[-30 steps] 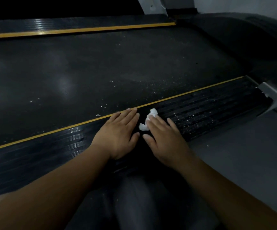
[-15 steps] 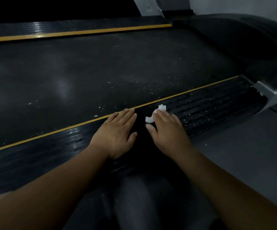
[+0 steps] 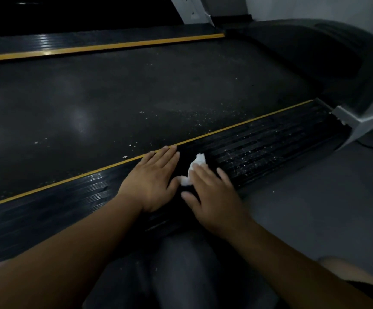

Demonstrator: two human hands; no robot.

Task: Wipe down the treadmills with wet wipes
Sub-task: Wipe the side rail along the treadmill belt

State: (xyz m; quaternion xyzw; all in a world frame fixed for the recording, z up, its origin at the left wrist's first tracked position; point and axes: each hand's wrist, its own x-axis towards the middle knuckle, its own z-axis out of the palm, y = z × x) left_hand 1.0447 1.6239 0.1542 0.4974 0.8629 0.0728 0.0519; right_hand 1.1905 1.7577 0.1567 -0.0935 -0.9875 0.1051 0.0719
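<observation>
Broadly, the dark treadmill belt (image 3: 114,97) fills most of the view, running from the left edge to a rounded black motor hood (image 3: 315,52) at the upper right. Grey floor (image 3: 315,208) lies beside the machine on the person's side. A black ribbed side rail (image 3: 270,143) runs slantwise along the near edge of the belt, parted from it by a thin yellow stripe (image 3: 237,126). A matching far rail (image 3: 91,40) with its own yellow line lies along the belt's other edge. A pale grey upright (image 3: 359,121) meets the near rail's right end. At the bottom, a knee (image 3: 181,264) in dark grey cloth sits between the two bare forearms. Both hands are on the near rail, close side by side. The left hand (image 3: 152,181) lies flat and palm down, fingers straight and together with the tips reaching the yellow stripe, and it holds nothing. The right hand (image 3: 212,195) is also palm down, its fingers straight and a little spread rather than curled, pressing a crumpled white wet wipe (image 3: 195,163) against the ribs of the rail. The wipe shows in the gap between the hands. Fine white specks (image 3: 248,152) dot the rail to the right of the wipe and the belt just beyond the stripe.
</observation>
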